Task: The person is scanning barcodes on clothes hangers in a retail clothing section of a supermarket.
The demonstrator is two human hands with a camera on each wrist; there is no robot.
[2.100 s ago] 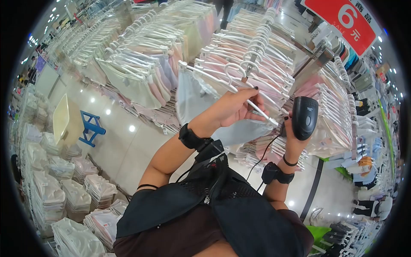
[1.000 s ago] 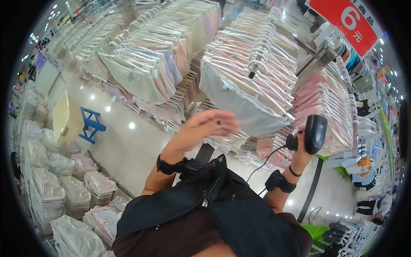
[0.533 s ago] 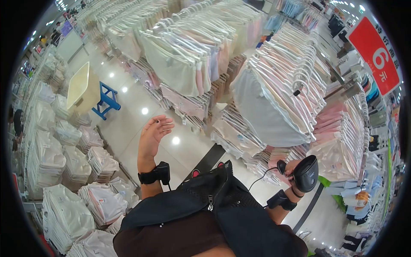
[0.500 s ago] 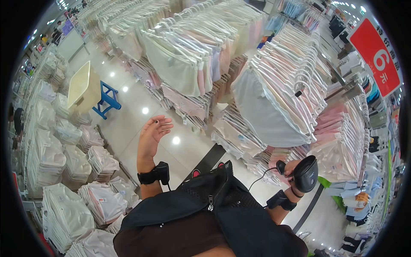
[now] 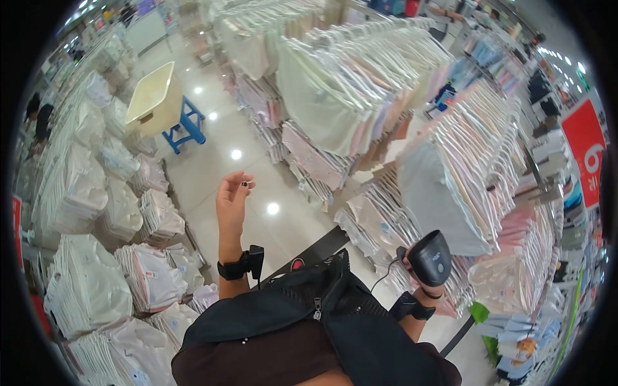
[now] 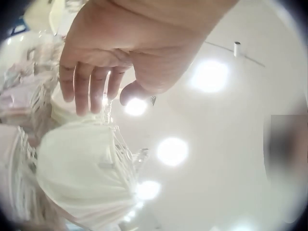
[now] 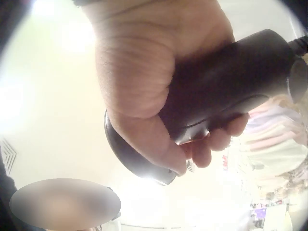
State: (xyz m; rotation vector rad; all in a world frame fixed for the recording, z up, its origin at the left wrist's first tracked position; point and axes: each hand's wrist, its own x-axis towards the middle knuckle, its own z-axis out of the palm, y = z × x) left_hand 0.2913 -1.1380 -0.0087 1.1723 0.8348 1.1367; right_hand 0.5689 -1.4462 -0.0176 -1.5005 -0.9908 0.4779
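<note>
My right hand (image 5: 412, 270) grips a black barcode scanner (image 5: 430, 258) with a cord. In the right wrist view the fingers (image 7: 219, 139) and thumb wrap round the scanner's handle (image 7: 226, 79). Holding nothing, my left hand (image 5: 232, 201) is raised over the aisle floor, its fingers loosely bent. The left wrist view shows that hand (image 6: 130, 48) from the palm side, with nothing in it. Beyond the scanner hangs a rack of briefs on white hangers, a pale blue-grey pair (image 5: 438, 193) at its front.
More racks of pale briefs (image 5: 322, 96) stand ahead. Stacked garments (image 5: 87, 283) fill shelves on the left. A cream bin (image 5: 156, 100) sits on a blue stool (image 5: 187, 128) in the aisle. A red price sign (image 5: 584, 154) is at far right.
My left hand has let go of the hanger with the blue-grey briefs and moved left. The view has turned left, and the scanner has stayed in my right hand.
</note>
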